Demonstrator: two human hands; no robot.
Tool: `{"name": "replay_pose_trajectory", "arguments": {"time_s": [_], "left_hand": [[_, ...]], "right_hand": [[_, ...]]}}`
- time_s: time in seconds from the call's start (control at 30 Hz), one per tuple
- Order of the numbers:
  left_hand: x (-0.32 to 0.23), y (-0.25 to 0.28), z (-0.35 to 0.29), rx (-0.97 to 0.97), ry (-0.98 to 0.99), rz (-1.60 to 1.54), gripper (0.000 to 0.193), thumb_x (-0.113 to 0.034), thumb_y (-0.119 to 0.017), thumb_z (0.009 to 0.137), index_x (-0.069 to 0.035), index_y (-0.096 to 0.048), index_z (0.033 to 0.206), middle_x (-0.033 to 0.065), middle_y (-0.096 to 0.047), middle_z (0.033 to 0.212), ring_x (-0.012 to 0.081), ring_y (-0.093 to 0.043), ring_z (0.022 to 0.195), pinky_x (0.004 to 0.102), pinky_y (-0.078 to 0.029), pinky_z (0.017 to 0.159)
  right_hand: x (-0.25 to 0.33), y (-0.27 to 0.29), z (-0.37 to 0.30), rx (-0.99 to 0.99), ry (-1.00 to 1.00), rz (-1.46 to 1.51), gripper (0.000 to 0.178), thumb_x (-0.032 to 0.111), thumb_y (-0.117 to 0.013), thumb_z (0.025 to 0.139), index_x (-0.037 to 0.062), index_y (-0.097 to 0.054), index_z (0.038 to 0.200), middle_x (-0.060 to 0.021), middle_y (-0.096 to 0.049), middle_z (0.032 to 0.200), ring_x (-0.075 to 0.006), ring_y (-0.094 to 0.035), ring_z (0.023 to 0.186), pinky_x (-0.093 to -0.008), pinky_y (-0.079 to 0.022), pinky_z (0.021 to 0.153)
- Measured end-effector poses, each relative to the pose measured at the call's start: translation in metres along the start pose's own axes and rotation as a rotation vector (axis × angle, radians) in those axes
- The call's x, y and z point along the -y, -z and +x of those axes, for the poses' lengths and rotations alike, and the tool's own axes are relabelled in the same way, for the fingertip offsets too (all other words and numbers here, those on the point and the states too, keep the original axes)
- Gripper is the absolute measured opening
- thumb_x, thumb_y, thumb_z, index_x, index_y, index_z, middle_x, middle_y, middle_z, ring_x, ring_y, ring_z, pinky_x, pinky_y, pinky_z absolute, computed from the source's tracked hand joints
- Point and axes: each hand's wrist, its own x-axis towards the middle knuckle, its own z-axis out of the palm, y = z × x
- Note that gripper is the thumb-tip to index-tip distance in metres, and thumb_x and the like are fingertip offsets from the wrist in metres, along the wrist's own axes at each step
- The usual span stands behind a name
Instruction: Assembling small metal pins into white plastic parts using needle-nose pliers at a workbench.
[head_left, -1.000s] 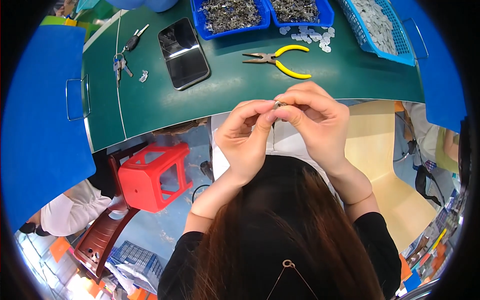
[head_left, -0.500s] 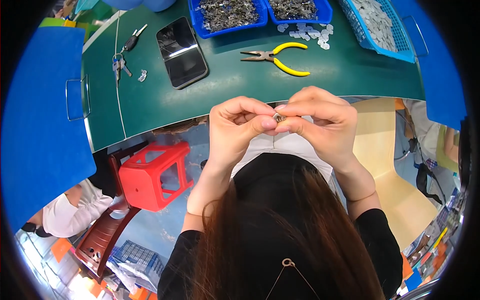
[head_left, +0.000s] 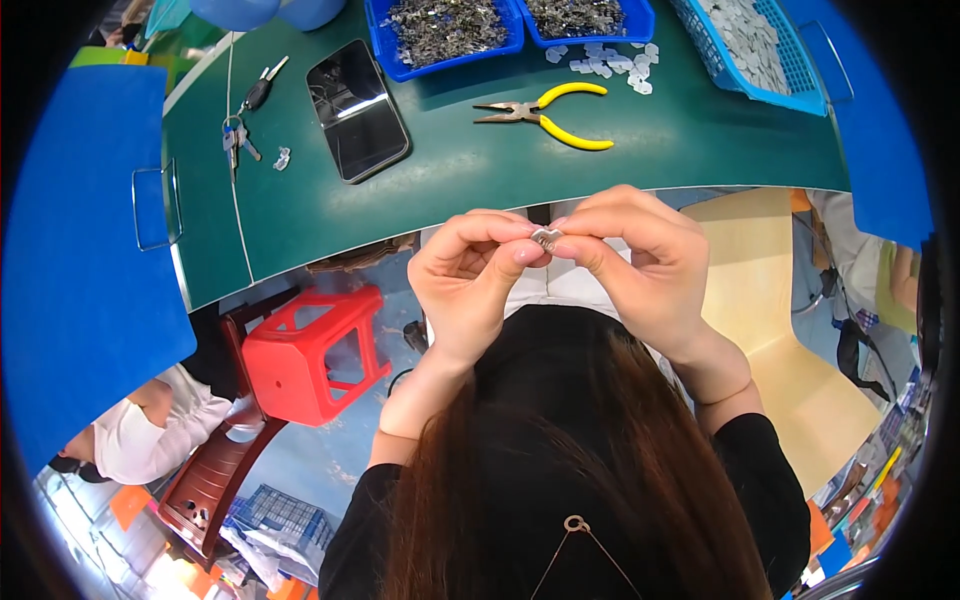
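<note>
Between my two hands, just off the near edge of the green table (head_left: 440, 195), is a small silvery metal piece (head_left: 545, 238), perhaps with a clear plastic part; fingers cover much of it. My left hand (head_left: 465, 275) pinches its left side between thumb and index finger. On its other side, my right hand (head_left: 645, 260) pinches it the same way. Yellow-handled long-nose pliers (head_left: 543, 114) lie on the table beyond the hands, jaws pointing left and handles spread.
Blue trays (head_left: 445, 40) (head_left: 585, 25) hold many small metal pieces. Translucent plastic pieces (head_left: 610, 62) lie before them, with more in a light-blue basket (head_left: 745, 45). A phone (head_left: 358, 110) and keys (head_left: 240, 138) lie left. A red stool (head_left: 310, 355) and wooden chair (head_left: 770, 330) flank me.
My hands have shifted slightly left, and the small metal piece is turned so that more of it shows between the fingertips. Both hands keep pinching it.
</note>
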Motion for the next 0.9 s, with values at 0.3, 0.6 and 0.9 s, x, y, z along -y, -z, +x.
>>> {"name": "replay_pose_trajectory", "arguments": {"time_s": [0.3, 0.6, 0.9], "left_hand": [[-0.003, -0.001, -0.004, 0.005, 0.025, 0.046, 0.021, 0.003, -0.063, 0.083, 0.006, -0.061, 0.103, 0.0128, -0.061, 0.092, 0.0171, -0.063, 0.079, 0.0269, -0.054, 0.070], [-0.005, 0.003, 0.001, 0.100, 0.122, 0.036, 0.019, -0.002, -0.062, 0.084, 0.005, -0.063, 0.103, 0.0110, -0.060, 0.093, 0.0165, -0.062, 0.081, 0.0271, -0.055, 0.072], [-0.005, 0.002, -0.001, 0.070, 0.127, 0.113, 0.022, -0.012, -0.070, 0.081, 0.004, -0.062, 0.093, 0.0086, -0.058, 0.086, 0.0140, -0.061, 0.075, 0.0246, -0.054, 0.062]], "right_hand": [[0.003, -0.002, -0.004, 0.009, 0.064, -0.081, 0.014, -0.006, -0.069, 0.072, -0.0001, -0.068, 0.085, -0.0085, -0.063, 0.078, -0.0157, -0.059, 0.071, -0.0249, -0.045, 0.061], [-0.002, -0.002, -0.005, 0.005, 0.114, -0.080, 0.013, -0.006, -0.068, 0.073, -0.0005, -0.067, 0.086, -0.0088, -0.062, 0.082, -0.0157, -0.059, 0.073, -0.0254, -0.047, 0.063], [0.004, 0.000, -0.009, 0.080, -0.260, 0.275, 0.009, -0.005, -0.063, 0.080, -0.0037, -0.064, 0.089, -0.0086, -0.062, 0.085, -0.0127, -0.059, 0.076, -0.0243, -0.047, 0.067]]}}
